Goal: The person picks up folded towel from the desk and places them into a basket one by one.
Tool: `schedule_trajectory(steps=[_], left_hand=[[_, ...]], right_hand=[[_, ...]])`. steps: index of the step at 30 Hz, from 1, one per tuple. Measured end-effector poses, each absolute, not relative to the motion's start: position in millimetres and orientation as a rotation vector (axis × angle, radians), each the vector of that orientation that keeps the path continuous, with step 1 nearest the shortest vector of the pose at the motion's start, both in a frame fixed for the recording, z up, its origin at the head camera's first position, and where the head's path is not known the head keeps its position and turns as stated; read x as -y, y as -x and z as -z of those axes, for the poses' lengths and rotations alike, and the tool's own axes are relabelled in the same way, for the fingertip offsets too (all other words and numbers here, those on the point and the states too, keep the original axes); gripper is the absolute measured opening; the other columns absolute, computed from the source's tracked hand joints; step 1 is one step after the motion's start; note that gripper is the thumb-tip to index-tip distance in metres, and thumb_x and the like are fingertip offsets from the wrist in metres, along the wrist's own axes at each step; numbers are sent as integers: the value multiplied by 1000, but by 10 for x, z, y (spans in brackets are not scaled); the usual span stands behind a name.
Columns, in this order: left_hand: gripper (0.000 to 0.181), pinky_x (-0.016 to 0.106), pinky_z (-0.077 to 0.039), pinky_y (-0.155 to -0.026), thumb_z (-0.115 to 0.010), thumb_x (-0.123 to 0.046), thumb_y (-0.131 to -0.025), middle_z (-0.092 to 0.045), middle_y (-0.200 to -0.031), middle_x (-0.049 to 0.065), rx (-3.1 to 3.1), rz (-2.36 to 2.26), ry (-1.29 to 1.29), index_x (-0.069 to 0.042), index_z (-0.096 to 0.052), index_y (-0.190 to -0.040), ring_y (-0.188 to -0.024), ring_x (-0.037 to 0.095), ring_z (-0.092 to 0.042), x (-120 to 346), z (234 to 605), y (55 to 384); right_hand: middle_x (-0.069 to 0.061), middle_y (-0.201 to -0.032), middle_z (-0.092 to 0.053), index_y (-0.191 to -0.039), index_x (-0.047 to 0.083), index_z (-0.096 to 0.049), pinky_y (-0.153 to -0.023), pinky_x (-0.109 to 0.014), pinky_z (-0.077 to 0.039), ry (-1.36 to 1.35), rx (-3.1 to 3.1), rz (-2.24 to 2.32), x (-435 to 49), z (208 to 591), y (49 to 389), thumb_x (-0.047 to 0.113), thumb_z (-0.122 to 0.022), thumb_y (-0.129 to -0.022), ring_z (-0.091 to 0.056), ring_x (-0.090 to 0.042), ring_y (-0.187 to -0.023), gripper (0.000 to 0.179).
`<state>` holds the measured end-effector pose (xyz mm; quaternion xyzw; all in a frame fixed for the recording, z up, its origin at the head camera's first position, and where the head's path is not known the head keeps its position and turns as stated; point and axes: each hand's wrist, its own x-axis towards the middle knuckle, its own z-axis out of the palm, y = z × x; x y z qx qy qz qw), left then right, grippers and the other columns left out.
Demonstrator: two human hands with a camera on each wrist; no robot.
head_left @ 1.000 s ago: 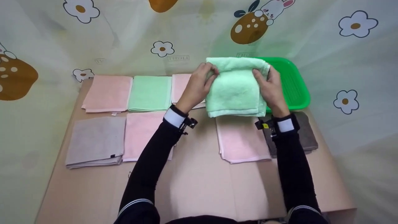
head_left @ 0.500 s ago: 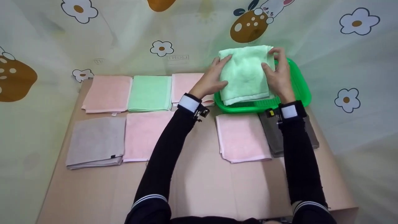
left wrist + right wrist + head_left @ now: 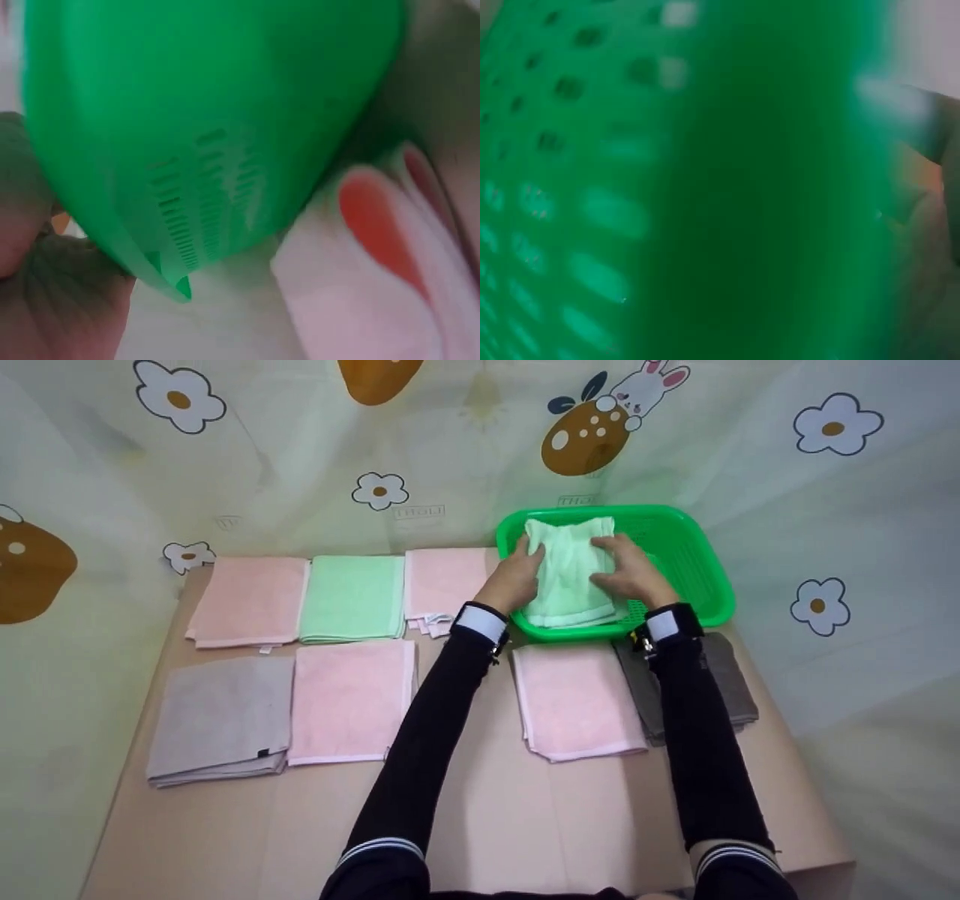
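In the head view, a folded light green towel [image 3: 572, 585] lies in the left part of a green plastic basket [image 3: 694, 559], slightly wrinkled down its middle. My left hand [image 3: 514, 579] touches the towel's left edge, fingers apart. On its right side, my right hand [image 3: 636, 574] presses with spread fingertips and thumb. The left wrist view has the basket wall [image 3: 217, 90] close up, with part of the left hand [image 3: 64, 292] at the left edge. A blurred basket wall [image 3: 765, 180] fills most of the right wrist view, the right hand [image 3: 930, 262] beside it.
Folded towels lie in rows: peach [image 3: 251, 601], green [image 3: 352, 598], pink [image 3: 450, 585], grey [image 3: 221, 716], pink [image 3: 351, 701]. A pink towel [image 3: 579, 701] and a dark grey towel [image 3: 727, 679] lie before the basket. A patterned curtain [image 3: 465, 442] hangs behind the table [image 3: 480, 825].
The light green towel has gone from being held in the air, first right and up, then down into the basket. Both hands went with it, and their fingers have spread.
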<state>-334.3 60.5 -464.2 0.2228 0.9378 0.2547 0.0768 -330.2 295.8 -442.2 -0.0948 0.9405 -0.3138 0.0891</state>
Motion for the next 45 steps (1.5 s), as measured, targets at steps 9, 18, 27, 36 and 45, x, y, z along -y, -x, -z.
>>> schedule_trajectory(steps=[9,18,27,36,45], left_hand=[[42,33,-53,-102,-45,-8,-108,-43,-156,31,-3055,233,-711,4,-52,-147,-122,27,-64,-826,4801,3261],[44,54,-6,-129,-43,-35,-110,-26,-172,4,-2803,692,-536,-25,-55,-151,-159,29,-23,-957,4844,3276],[36,59,2,-128,-43,-30,-109,-70,-134,-5,-2751,704,-493,-25,-67,-136,-138,17,-54,-968,4850,3256],[46,61,4,-127,-40,-39,-109,-59,-150,-6,-2681,772,-504,-28,-52,-153,-147,19,-46,-977,4814,3242],[46,62,3,-127,-39,-37,-109,-53,-155,-8,-2683,784,-517,-28,-53,-152,-147,18,-46,-988,4814,3255]], right_hand=[[-41,-163,-17,-158,-3,-35,-122,-62,-26,340,-2745,676,-2868,4697,3390,-1,-63,-95,-21,-53,-152,69],[-39,-161,-23,-157,-1,-39,-115,-60,-38,294,-2739,554,-2875,4856,3330,0,-63,-94,-34,-53,-145,67],[-37,-165,-14,-163,12,-30,-122,-63,-26,213,-2689,352,-2841,4872,3276,21,-56,-104,-24,-56,-150,65],[-34,-167,-15,-165,17,-27,-121,-67,-25,157,-2650,296,-2815,4817,3253,24,-51,-105,-19,-53,-153,65],[-33,-167,-15,-165,17,-27,-122,-66,-23,147,-2649,293,-2822,4824,3253,24,-51,-106,-17,-52,-154,64]])
